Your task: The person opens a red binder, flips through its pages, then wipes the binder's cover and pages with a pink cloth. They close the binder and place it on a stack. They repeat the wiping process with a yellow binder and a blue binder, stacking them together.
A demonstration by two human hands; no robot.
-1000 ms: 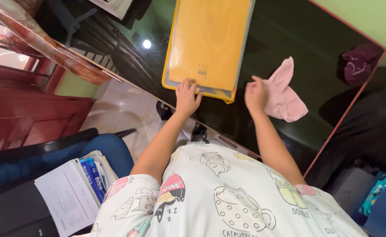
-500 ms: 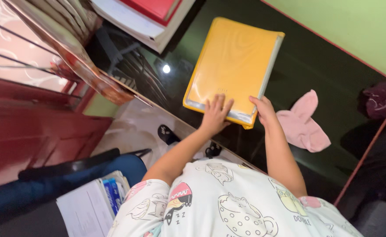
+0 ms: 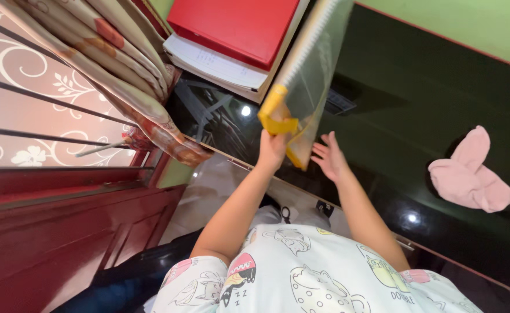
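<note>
the left hand [image 3: 273, 149] is closed around the lower corner of a yellow folder [image 3: 310, 87], its fingers wrapped on the yellow edge so that the folder stands tilted up on its side above the dark glass surface [image 3: 417, 98], lifted clear of it. the folder's clear plastic cover faces the right hand, and its long pale edge runs up toward the top of the view. the right hand [image 3: 330, 157] is open, fingers spread and palm turned toward the folder, just beside the folder's lower edge; whether it touches the folder cannot be told, and it grips nothing.

a pink cloth [image 3: 469, 177] lies crumpled on the surface well to the right of both hands. behind the folder, at the far left end of the surface, a red binder [image 3: 237, 26] rests on top of a white box [image 3: 217, 64]. a patterned curtain [image 3: 110, 64] hangs to the left, in front of a window with dark bars [image 3: 29, 98]. a dark red wooden cabinet [image 3: 64, 232] sits below the window. the person's pale shirt [image 3: 301, 284] with cartoon prints fills the lower part of the view.
</note>
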